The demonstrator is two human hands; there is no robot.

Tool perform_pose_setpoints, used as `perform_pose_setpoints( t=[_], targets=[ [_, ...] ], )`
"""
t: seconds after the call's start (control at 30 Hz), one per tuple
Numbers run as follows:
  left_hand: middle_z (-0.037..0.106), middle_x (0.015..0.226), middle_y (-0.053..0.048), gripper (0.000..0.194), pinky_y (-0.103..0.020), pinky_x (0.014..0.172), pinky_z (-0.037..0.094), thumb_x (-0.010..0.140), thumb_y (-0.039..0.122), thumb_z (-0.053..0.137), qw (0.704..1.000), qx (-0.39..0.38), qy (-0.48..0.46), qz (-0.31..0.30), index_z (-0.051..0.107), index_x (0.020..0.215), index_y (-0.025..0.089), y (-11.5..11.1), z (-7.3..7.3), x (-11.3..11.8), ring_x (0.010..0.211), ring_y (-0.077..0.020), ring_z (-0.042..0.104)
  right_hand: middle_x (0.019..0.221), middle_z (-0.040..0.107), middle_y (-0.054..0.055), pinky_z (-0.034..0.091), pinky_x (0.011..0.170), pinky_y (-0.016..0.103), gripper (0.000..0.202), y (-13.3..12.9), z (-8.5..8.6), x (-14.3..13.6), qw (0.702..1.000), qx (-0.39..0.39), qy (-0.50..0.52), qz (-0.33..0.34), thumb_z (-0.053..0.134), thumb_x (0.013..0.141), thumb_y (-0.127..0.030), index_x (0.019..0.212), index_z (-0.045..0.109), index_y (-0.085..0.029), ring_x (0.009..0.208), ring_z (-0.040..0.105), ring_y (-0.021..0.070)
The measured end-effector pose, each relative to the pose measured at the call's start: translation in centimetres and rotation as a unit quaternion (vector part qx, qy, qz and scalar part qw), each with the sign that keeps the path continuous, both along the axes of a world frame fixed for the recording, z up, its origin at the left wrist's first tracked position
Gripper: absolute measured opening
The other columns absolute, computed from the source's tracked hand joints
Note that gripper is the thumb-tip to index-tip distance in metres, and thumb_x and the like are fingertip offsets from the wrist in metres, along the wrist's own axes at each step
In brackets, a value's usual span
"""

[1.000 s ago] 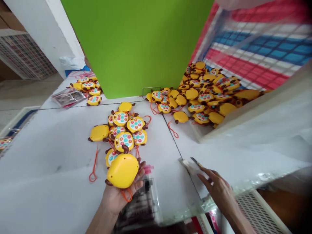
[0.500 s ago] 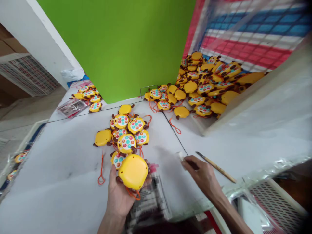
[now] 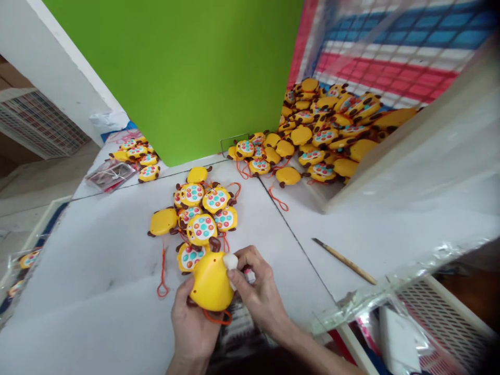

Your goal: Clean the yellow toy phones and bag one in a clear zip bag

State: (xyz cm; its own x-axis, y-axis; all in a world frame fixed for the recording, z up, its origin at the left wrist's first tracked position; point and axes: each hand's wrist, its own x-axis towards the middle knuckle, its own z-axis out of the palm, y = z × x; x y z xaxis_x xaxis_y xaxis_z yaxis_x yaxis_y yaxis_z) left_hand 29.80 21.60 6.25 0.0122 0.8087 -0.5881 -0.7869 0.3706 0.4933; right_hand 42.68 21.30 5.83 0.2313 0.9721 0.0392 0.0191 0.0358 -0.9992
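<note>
The left hand (image 3: pixel 194 323), at the lower centre of the frame, is closed around a yellow toy (image 3: pixel 211 286), cradling it from beneath with the thumb along its left edge; this hold seems to suit the work because it turns the plain back upward and leaves the right edge free. There the right hand (image 3: pixel 261 291) pinches a small white block (image 3: pixel 230 261) between thumb and fingers at the toy's upper right edge, though how hard it presses cannot be told. An orange cord (image 3: pixel 216 319) hangs at the toy's lower edge, probably out of the block's way. Just beyond, at the centre of the frame, a cluster of similar toys (image 3: pixel 202 230) lies on the table (image 3: pixel 97 250), mostly dotted faces up, likely kept close for easy reach. A loose cord (image 3: pixel 162 284) lies to its left, apart from any toy. The wooden-handled tool (image 3: pixel 346 260) lies at the right of the frame, well apart from both hands, presumably because the right one is taken up with the block. In the upper right, a heap of toys (image 3: pixel 312 136) sits behind a pale board (image 3: pixel 414 151), which seems to contain it, near a tall green panel (image 3: pixel 175 78)
</note>
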Motion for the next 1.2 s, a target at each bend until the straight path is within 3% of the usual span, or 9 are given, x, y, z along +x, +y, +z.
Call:
perform_pose_setpoints(
  t=[0.13,0.27,0.5,0.6,0.67,0.83,0.93,1.07,1.2],
  targets=[
    [0.072,0.091,-0.012,0.029,-0.040,0.060,0.057,0.076,0.027,0.054,0.997,-0.056,-0.031,-0.033,0.067,0.098,0.015,0.1,0.7,0.5,0.077,-0.0297,0.068,0.064,0.049,-0.003,0.037,0.050,0.022,0.021,0.0,0.1,0.1,0.995,-0.061,0.082,0.021,0.056,0.079,-0.032,0.066,0.044,-0.020,0.056,0.046,0.0116],
    [0.072,0.082,-0.008,0.025,-0.031,0.060,0.056,0.079,0.025,0.049,0.995,-0.088,-0.018,0.031,0.068,0.091,0.014,0.5,1.6,1.3,0.070,-0.0216,0.068,0.112,0.054,0.008,0.044,0.078,0.029,0.017,-1.1,0.2,-0.7,0.998,0.017,-0.001,0.055,0.061,0.076,-0.025,0.066,0.049,-0.019,0.098,0.054,0.0205],
    [0.072,0.080,-0.009,0.025,-0.037,0.058,0.056,0.081,0.027,0.047,0.994,-0.097,-0.036,-0.023,0.068,0.088,0.015,-0.3,1.7,0.9,0.067,-0.0249,0.068,0.063,0.048,-0.003,0.037,0.052,0.022,0.022,-0.3,-0.4,0.3,0.999,-0.039,0.016,0.023,0.057,0.079,-0.032,0.065,0.045,-0.020,0.058,0.046,0.0123],
    [0.072,0.079,-0.009,0.027,-0.034,0.058,0.056,0.083,0.028,0.045,0.993,-0.101,-0.053,-0.015,0.067,0.089,0.015,-0.5,1.9,0.9,0.067,-0.0234,0.068,0.091,0.059,0.006,0.044,0.065,0.027,0.020,-1.3,0.2,0.0,0.997,-0.013,-0.011,0.073,0.059,0.078,-0.031,0.066,0.050,-0.018,0.080,0.055,0.0177],
    [0.072,0.075,-0.008,0.027,-0.029,0.056,0.055,0.085,0.027,0.043,0.994,-0.101,-0.049,0.012,0.067,0.092,0.015,-0.7,2.0,1.0,0.063,-0.0200,0.068,0.116,0.054,0.010,0.043,0.081,0.033,0.013,-2.1,0.4,-0.7,0.994,0.035,-0.072,0.080,0.060,0.077,-0.026,0.069,0.053,-0.018,0.102,0.051,0.0229],
    [0.072,0.075,-0.006,0.025,-0.032,0.059,0.056,0.082,0.020,0.046,0.995,-0.094,-0.038,-0.007,0.064,0.100,0.016,-2.0,1.8,0.6,0.062,-0.0200,0.068,0.070,0.053,0.000,0.040,0.060,0.025,0.017,-2.1,-0.2,-1.0,0.994,0.025,-0.107,0.009,0.052,0.081,-0.025,0.066,0.046,-0.020,0.065,0.049,0.0137],
    [0.073,0.080,-0.008,0.024,-0.039,0.064,0.057,0.081,0.023,0.048,0.994,-0.070,-0.066,-0.048,0.064,0.098,0.016,-2.7,1.2,-0.5,0.069,-0.0244,0.069,0.062,0.048,-0.003,0.037,0.057,0.023,0.021,-2.2,0.1,0.1,0.997,0.004,-0.078,0.019,0.053,0.082,-0.030,0.065,0.047,-0.019,0.060,0.046,0.0119],
    [0.073,0.088,-0.010,0.025,-0.040,0.062,0.056,0.083,0.025,0.047,0.996,-0.028,-0.081,-0.030,0.064,0.100,0.017,-3.4,0.6,-1.2,0.076,-0.0279,0.069,0.092,0.062,0.006,0.044,0.073,0.027,0.022,-4.8,1.0,0.2,0.999,0.005,-0.037,0.036,0.048,0.088,-0.033,0.074,0.054,-0.018,0.086,0.057,0.0178],
    [0.072,0.081,-0.009,0.023,-0.030,0.059,0.054,0.085,0.024,0.045,0.991,-0.060,-0.116,-0.040,0.064,0.096,0.015,-4.6,0.0,0.3,0.068,-0.0215,0.068,0.121,0.055,0.009,0.039,0.094,0.035,0.009,-6.8,0.6,-1.7,0.983,0.104,-0.145,0.040,0.054,0.082,-0.021,0.073,0.053,-0.019,0.113,0.049,0.0226]
  ],
)
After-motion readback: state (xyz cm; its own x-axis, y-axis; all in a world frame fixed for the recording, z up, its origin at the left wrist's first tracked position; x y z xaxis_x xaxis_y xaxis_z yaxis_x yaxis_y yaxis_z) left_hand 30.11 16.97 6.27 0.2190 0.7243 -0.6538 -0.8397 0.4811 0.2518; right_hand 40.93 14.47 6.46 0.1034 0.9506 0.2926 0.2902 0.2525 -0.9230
